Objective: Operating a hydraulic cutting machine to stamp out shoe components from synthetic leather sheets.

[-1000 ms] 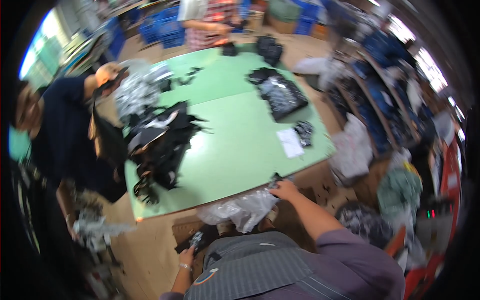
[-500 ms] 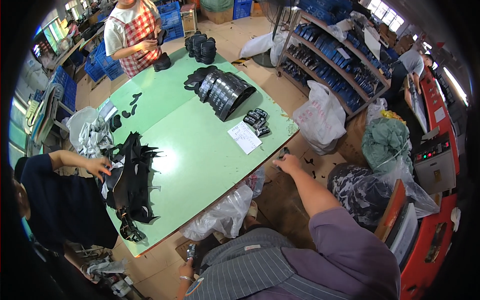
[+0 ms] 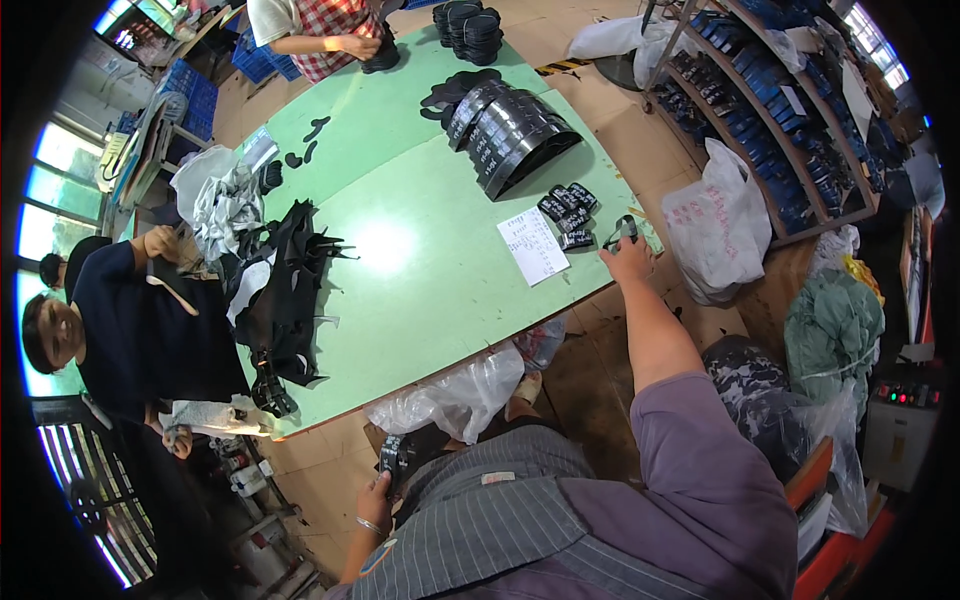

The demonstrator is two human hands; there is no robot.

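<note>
A small black piece (image 3: 622,230) is being pinched in the right hand (image 3: 630,262) at the tabletop's (image 3: 420,290) right edge, beside more pieces (image 3: 568,212), while another black bundle (image 3: 393,458) is being gripped low by the left hand (image 3: 378,492), kept ready.

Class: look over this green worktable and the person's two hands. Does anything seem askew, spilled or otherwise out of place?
Mostly orderly. The white paper sheet lies askew to the green table edge, and a clear plastic bag droops off the near edge.
</note>
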